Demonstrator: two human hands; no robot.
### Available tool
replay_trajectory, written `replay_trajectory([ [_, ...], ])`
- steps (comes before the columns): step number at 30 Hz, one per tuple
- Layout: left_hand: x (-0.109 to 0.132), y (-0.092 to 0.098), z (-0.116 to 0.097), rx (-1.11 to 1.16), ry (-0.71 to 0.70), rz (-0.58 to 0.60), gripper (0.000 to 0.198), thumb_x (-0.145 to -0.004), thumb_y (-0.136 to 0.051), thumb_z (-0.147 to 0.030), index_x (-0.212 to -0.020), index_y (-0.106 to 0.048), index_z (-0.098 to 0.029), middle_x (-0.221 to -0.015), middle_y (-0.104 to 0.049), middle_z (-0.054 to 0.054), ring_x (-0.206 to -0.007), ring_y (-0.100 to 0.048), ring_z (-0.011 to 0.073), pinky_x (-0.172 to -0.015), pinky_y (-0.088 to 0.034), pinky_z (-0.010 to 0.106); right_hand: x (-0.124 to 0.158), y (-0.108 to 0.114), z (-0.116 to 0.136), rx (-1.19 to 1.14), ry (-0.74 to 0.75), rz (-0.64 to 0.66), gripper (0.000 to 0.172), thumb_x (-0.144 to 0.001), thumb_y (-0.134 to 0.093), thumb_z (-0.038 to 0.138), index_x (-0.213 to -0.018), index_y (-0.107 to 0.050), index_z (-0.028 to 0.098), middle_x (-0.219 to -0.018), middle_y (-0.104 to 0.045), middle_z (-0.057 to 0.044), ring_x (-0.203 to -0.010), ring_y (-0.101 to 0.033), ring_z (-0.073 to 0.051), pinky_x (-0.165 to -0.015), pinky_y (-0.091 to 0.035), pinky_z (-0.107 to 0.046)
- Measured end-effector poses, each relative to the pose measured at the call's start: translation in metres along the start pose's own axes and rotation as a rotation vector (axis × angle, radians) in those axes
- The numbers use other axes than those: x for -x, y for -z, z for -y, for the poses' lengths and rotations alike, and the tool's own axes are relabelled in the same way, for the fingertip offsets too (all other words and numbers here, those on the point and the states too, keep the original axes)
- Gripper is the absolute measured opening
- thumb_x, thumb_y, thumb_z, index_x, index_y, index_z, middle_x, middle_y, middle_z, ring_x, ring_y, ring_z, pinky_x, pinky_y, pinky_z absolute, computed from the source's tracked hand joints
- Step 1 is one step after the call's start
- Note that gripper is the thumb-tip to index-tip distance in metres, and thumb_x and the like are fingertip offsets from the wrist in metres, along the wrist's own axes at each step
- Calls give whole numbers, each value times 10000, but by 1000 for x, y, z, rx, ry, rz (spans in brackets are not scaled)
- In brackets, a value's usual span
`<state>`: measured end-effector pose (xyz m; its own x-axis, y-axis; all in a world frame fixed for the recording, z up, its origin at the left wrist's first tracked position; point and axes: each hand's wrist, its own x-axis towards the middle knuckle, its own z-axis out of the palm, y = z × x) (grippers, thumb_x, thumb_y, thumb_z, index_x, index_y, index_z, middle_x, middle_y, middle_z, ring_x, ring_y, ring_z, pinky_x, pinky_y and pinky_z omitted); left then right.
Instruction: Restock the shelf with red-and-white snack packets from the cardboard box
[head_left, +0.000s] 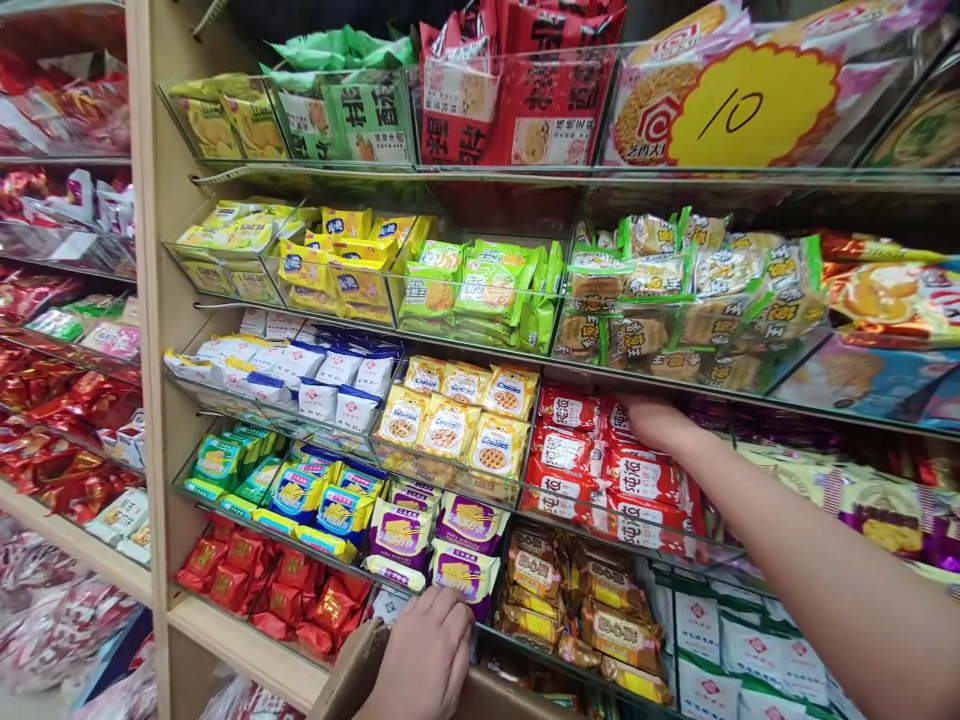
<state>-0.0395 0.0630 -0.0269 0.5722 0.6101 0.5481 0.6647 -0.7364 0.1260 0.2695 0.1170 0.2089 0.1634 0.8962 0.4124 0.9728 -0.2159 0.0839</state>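
Note:
My left hand [426,655] is at the bottom centre, its fingers bent over the rim of an open cardboard box [495,700], just below the purple and white biscuit packets [463,570]. My right arm reaches in from the right. My right hand [651,422] is in the bin of red snack packets [645,475], at its back under the shelf above. Its fingers are mostly hidden there, so what they hold does not show. Yellow cookie packets [450,428] lie in the bin to the left of the red ones.
Clear-fronted shelf bins hold green packets [491,280], brown packets [619,620] and white packets [724,640]. A yellow price tag [754,105] hangs at the top right. A wooden upright [150,330] divides off more shelves at the left.

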Motion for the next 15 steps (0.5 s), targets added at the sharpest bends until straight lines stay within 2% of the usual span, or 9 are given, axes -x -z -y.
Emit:
replay_trajectory([
  [5,0,3,0,-23,-27,-25,165,-834,-353,-154,-818,-512,-195,-791,-542,43,-731,-488,183,-643,-343,311,-2,0,-3,31,37,23,483,-825,-325,101,-1285,-395,232,-1307,-428,-48,-1191,-393,-217,-982,-333,-314],
  [9,1,5,0,-20,-38,-26,155,-829,-367,-154,-817,-515,-197,-800,-547,41,-741,-492,187,-651,-349,312,8,4,0,69,-21,-30,493,-786,-378,102,-1278,-398,132,-1223,-490,-182,-1051,-522,-292,-869,-423,-401],
  [12,3,7,-2,-6,-15,-12,161,-834,-363,-152,-827,-519,-195,-817,-547,44,-766,-493,192,-677,-357,322,47,8,15,95,9,-136,456,-795,-378,123,-1246,-412,64,-1173,-511,-217,-1072,-492,-307,-913,-369,-440],
  [14,5,8,-3,1,-4,0,169,-840,-357,-155,-840,-521,-194,-826,-546,46,-781,-492,195,-688,-361,327,89,11,26,74,148,-257,412,-829,-372,198,-1219,-442,86,-1236,-464,-171,-1167,-391,-276,-998,-281,-416],
  [15,5,7,-3,1,-1,4,171,-842,-355,-156,-843,-522,-193,-830,-546,47,-785,-492,195,-692,-363,329,111,12,30,24,278,-363,379,-835,-386,246,-1173,-490,111,-1227,-474,-148,-1173,-377,-262,-1015,-261,-408],
])
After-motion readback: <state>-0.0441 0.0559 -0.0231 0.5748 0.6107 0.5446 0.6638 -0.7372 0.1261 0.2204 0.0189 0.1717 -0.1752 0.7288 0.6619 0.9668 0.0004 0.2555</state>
